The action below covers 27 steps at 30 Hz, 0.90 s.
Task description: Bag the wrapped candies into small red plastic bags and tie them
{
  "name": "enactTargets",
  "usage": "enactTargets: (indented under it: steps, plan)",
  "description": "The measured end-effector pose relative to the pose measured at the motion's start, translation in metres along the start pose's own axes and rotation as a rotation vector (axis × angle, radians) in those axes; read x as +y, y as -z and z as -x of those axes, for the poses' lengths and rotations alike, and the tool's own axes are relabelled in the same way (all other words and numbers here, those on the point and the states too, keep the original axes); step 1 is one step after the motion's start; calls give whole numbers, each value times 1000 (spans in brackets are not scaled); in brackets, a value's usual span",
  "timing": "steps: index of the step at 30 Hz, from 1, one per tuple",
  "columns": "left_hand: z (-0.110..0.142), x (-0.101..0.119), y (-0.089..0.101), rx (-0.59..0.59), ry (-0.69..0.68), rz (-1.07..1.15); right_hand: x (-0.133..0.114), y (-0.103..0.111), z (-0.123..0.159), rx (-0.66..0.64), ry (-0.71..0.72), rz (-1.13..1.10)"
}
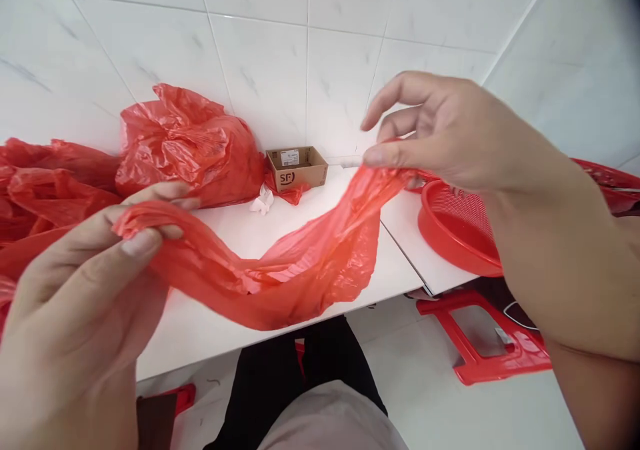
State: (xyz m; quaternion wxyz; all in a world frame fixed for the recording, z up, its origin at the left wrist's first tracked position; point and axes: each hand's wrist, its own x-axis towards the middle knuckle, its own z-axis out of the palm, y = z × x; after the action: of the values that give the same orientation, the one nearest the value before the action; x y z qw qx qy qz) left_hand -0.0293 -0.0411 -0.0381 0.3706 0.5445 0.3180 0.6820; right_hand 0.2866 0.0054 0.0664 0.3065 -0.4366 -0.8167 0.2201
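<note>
A red plastic bag (300,290) sags between my two hands over the front of the white table. Its left end is pinched between the thumb and fingers of my left hand (95,283). My right hand (445,130) grips the other end higher up, thumb pressed on the gathered plastic, with the upper fingers loosely curled. The middle of the bag hangs in a bunched curve, apart from my lap.
A large, full red bag (195,150) leans at the tiled wall, with more red bags (55,190) on the left. Behind stand a small cardboard box (297,170) and a crumpled tissue (263,200). A red mesh basket (450,230) sits right; a red stool (480,337) is below.
</note>
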Motion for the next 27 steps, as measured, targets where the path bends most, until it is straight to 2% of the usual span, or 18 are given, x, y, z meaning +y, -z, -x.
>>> enactTargets:
  steps: [2,4,6,8,11,15,18,20,23,27]
  plan:
    - [-5,6,-17,-111,21,29,-9,-1,-7,-92,29,20]
    - [-12,7,-29,-323,127,22,-17,-8,-16,-193,82,-17]
    - [-20,3,-40,-565,260,-78,-24,-23,-25,-269,160,-102]
    - [-25,-2,-50,-699,332,-264,-30,-44,-33,-357,224,-179]
    - [-29,-13,-59,-665,400,-462,-31,-73,-41,-354,294,-259]
    - [-32,-30,-55,-507,580,-295,-6,-95,-45,-210,328,-318]
    - [-35,-40,-47,-410,654,-190,21,-100,-42,-269,244,-262]
    - [-36,-44,-44,-416,686,-124,30,-101,-35,-278,207,-269]
    - [-36,-44,-42,-468,644,-86,25,-98,-19,-191,234,-342]
    - [-36,-36,-36,-633,505,-277,12,-101,-5,-184,307,-460]
